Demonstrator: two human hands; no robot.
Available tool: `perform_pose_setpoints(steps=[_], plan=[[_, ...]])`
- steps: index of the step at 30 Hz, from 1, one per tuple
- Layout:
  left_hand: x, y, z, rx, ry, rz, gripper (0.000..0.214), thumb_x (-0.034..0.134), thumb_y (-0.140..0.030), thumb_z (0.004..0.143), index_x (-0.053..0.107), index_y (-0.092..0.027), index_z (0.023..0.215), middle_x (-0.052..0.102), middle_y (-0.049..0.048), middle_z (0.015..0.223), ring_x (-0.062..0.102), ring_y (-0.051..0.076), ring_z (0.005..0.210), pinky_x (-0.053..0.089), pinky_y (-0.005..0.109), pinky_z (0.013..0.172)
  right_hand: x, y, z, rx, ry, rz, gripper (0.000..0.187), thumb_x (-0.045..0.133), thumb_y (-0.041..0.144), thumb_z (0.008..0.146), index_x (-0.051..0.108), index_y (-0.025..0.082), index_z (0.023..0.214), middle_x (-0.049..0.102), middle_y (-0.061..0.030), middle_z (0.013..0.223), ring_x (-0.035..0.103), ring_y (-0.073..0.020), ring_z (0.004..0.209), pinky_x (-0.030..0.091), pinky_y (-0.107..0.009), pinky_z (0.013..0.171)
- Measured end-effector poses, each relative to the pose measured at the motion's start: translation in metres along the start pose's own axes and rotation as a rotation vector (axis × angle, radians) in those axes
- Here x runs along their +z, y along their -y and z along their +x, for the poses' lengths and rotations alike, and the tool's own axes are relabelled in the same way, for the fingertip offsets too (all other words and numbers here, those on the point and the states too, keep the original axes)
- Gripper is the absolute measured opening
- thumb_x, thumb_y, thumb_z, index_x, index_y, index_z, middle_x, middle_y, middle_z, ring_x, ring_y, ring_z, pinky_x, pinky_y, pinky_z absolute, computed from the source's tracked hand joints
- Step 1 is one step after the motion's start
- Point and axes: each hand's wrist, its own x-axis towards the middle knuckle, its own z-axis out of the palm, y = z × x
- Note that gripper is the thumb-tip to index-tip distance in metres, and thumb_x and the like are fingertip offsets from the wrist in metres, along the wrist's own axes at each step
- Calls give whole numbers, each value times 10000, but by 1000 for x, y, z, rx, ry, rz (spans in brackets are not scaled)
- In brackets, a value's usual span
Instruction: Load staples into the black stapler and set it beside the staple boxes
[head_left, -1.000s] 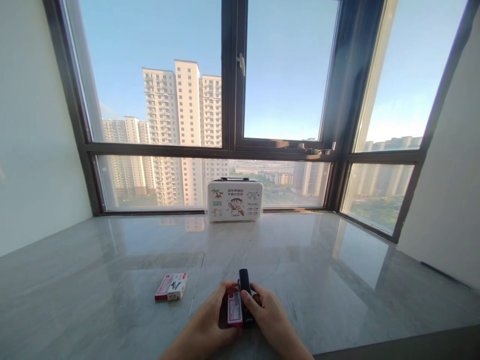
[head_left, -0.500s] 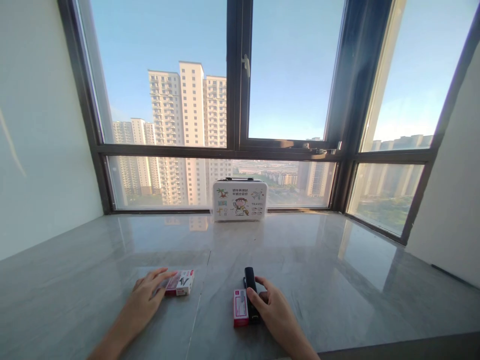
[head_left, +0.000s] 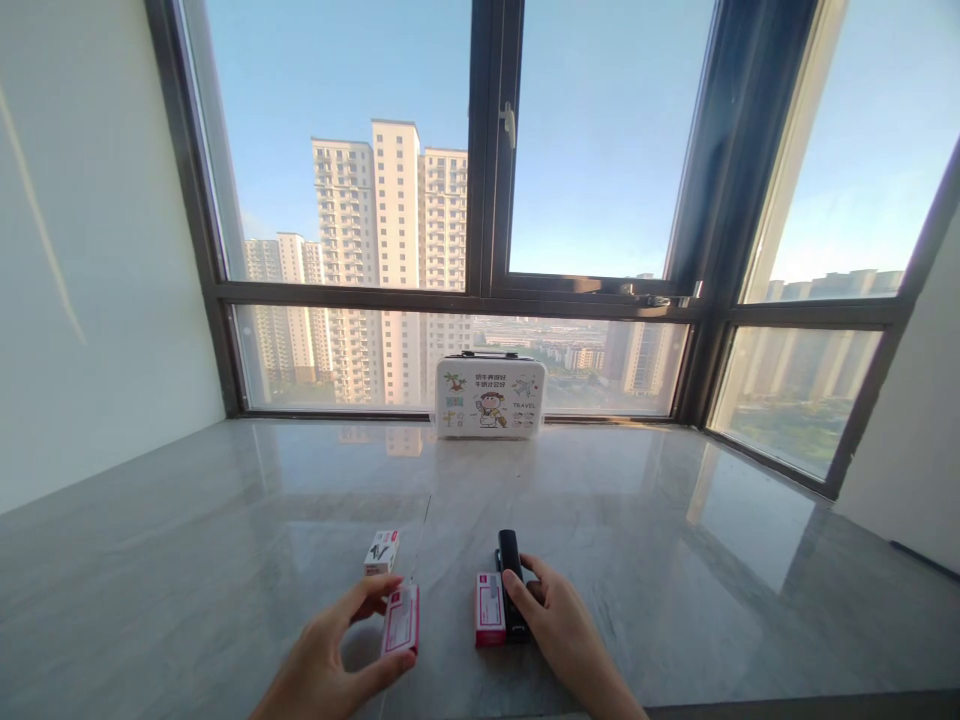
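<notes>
My left hand (head_left: pixel 337 650) pinches a small pink-and-white box (head_left: pixel 400 621) between thumb and fingers, just above the marble sill. A second small box (head_left: pixel 382 552) stands on the sill beyond it. My right hand (head_left: pixel 559 625) rests on a black stapler (head_left: pixel 511 585), fingers curled over its rear half. A pink-and-white box (head_left: pixel 489 608) lies flat against the stapler's left side.
A white tin case with cartoon print (head_left: pixel 490 397) stands at the back against the window. The grey marble sill (head_left: pixel 675 560) runs wide to both sides, with white walls at left and right. A dark edge crosses the bottom right.
My left hand left the stapler, reached to the boxes at the left and picked one up, bringing it toward the stapler. One box stays behind. My right hand stayed on the stapler.
</notes>
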Motion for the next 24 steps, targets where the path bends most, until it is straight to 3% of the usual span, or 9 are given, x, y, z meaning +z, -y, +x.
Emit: perform_pose_setpoints(steps=[3,5,10,16,19,22,24], plan=[[37,-41,20,111,34,-98,625,795,-476,742,610,-298,1311,652,68,1306,614,269,1183,484,372,1055,-1,2,0,-5,3,-4,706,526,697,874,651,130,1275,634,-19,651,585,-194,634,413,-259,591],[58,-60,31,171,123,-138,585,826,-426,715,639,-292,1253,669,47,1262,607,258,1183,467,350,1054,-1,1,0,-18,3,-13,698,522,698,876,660,134,1263,640,-21,650,585,-193,629,409,-258,590],[86,-68,45,92,233,-234,602,892,-345,591,595,-241,1104,717,-18,991,658,201,907,499,257,781,-2,-3,1,-65,16,-72,645,496,673,909,682,135,1214,650,-20,651,576,-182,604,377,-250,563],[90,-63,46,91,236,-238,626,889,-356,588,556,-238,1104,706,-22,980,641,195,900,488,257,779,-2,-6,2,-107,59,-66,592,458,650,945,688,161,1186,702,-34,741,626,-202,667,393,-264,598],[91,-66,44,124,225,-220,681,881,-402,609,555,-261,1191,697,21,1117,638,228,1034,495,293,891,-6,-8,2,-66,19,-22,667,422,691,944,645,154,1270,689,-34,760,643,-217,734,421,-278,651],[75,-60,47,128,40,-143,613,755,-532,753,551,-277,1271,635,68,1285,593,240,1167,476,304,967,-13,-13,0,-3,-42,24,722,355,717,955,594,153,1336,650,-18,767,633,-208,760,428,-286,684],[51,-46,54,46,-198,-33,490,591,-635,848,602,-262,1164,667,62,1171,628,226,1040,503,295,862,-17,-14,-4,18,-34,9,751,377,732,940,562,148,1375,613,1,747,611,-193,728,418,-283,668]])
